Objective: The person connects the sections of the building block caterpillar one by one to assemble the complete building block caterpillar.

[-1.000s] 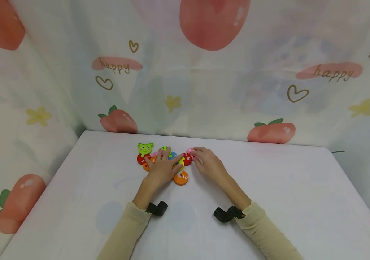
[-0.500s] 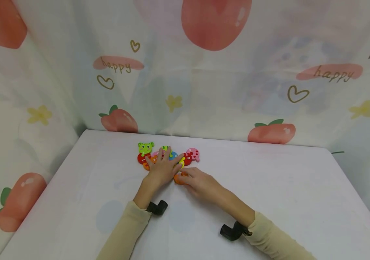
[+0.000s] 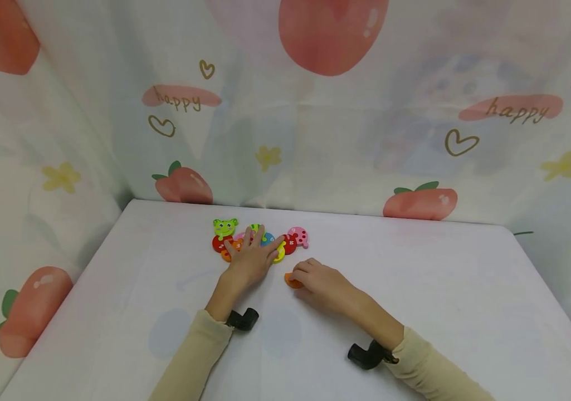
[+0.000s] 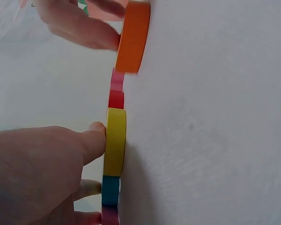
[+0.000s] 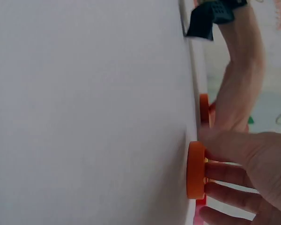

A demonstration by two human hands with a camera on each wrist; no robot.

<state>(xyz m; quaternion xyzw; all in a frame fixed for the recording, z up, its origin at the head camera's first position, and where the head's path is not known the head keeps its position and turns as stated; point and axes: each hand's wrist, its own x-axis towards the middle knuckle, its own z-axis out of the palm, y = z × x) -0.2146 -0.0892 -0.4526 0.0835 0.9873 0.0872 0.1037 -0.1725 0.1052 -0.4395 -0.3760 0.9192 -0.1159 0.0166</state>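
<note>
A row of colourful number puzzle pieces lies on the white table, led at its left by a green animal head [image 3: 225,227] and finishing in a pink dotted piece [image 3: 298,237]. My left hand [image 3: 250,263] rests spread over the middle of the row, hiding several pieces; its fingertips touch the yellow piece [image 4: 115,143] and its neighbours. Nearer to me, apart from the row, my right hand [image 3: 322,284] holds a round orange piece [image 3: 292,279] with its fingertips. Fingers press the top face of this piece in the right wrist view, the thumb at its edge.
The white tabletop [image 3: 440,306] stretches to both sides and towards me. Behind it hangs a printed curtain [image 3: 325,145] with peaches and hearts, which also covers the left side. A black wrist camera mount [image 3: 367,355] sticks out beside the right sleeve.
My right hand has left the pink end piece, come to the orange piece, and drawn it slightly right, away from the row. The left hand stays in place.
</note>
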